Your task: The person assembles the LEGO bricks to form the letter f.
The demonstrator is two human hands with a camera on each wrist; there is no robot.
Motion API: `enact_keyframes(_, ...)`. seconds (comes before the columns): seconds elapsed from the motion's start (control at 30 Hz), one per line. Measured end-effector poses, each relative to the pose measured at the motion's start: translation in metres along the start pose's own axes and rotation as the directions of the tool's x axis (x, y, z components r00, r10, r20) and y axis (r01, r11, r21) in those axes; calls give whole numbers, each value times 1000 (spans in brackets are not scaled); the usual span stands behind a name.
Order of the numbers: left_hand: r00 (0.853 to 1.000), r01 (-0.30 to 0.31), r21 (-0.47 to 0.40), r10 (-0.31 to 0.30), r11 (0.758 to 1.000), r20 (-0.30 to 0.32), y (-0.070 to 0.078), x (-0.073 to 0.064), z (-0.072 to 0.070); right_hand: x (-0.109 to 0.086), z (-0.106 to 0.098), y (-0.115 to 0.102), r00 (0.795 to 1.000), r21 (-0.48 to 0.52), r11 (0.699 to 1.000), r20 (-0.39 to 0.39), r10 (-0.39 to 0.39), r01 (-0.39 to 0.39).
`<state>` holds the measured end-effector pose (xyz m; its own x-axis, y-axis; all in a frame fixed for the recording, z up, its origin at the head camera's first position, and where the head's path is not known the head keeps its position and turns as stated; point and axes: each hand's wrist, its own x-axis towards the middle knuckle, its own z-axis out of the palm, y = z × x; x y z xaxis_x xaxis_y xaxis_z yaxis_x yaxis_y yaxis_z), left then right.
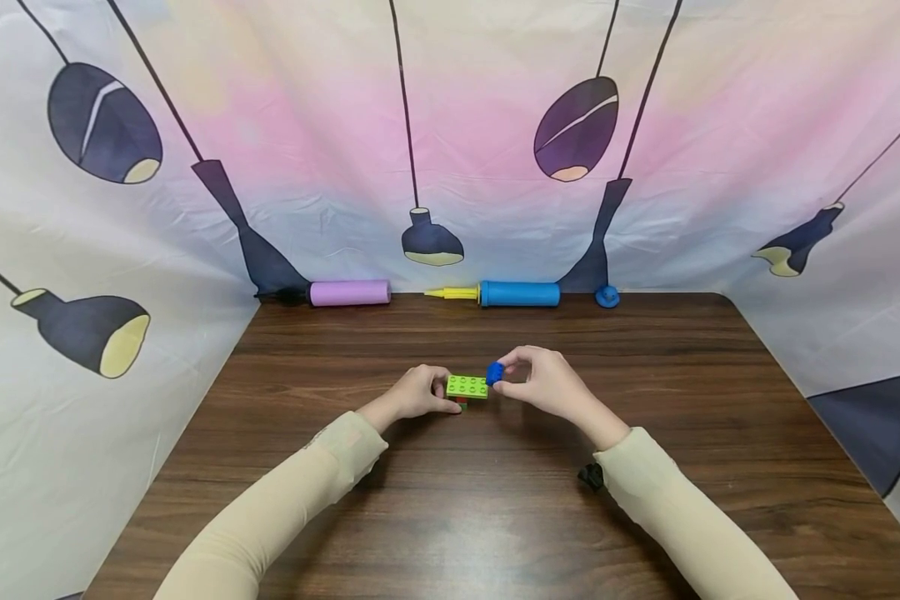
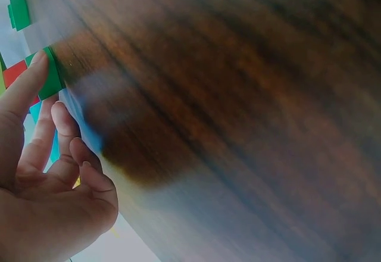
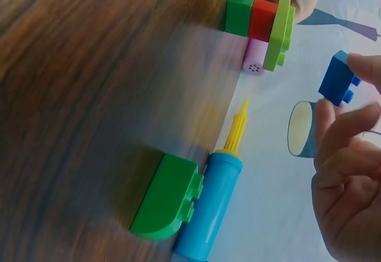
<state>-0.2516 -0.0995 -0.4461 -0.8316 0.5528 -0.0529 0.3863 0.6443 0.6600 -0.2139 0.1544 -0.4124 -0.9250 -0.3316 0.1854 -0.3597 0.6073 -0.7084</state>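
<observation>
My left hand [image 1: 416, 392] pinches the low end of a small toy-brick stack, its thumb on the dark green brick [image 3: 239, 15] at the bottom. Above that sits a red brick [image 3: 262, 19], topped by a longer lime green studded brick [image 1: 467, 387] that overhangs to the right. Between thumb and fingertips my right hand [image 1: 547, 383] holds a blue brick [image 3: 337, 78], raised just right of the lime brick with a gap between them in the right wrist view. A green brick with a rounded end [image 3: 164, 196] rests on the table, hidden behind the right hand in the head view.
Along the back edge of the wooden table [image 1: 450, 500] lie a purple pump [image 1: 350, 292], a blue pump [image 1: 520, 294] with a yellow nozzle, and a small blue round piece [image 1: 607, 296]. Printed fabric [image 1: 480, 167] hangs behind and at both sides. A small black thing [image 1: 591, 476] shows by the right cuff.
</observation>
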Motion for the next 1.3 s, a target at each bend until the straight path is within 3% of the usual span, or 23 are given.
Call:
enact_keyframes(0.33,999,42,0,-42,999,8,1,1,0,5,7,-5,1000,22,1000,6,-2,2)
enact_keyframes(0.53,1000,29,-7,-29,1000,4,2,1,0,7,8,-6,1000,50,999,13,6,-7)
enact_keyframes(0.73,1000,14,-7,-14,1000,6,2,1,1,8,10,-6,998,150,988,54,33,-41)
enact_keyframes(0.97,1000,17,-11,-17,1000,8,1,2,2,11,12,-1,997,234,972,82,9,-27)
enact_keyframes(1.13,999,30,-22,-30,999,11,2,1,2,14,12,2,991,312,947,124,44,-81)
enact_keyframes(1.3,1000,29,-22,-29,999,8,2,1,1,16,17,1,984,319,939,159,82,-130)
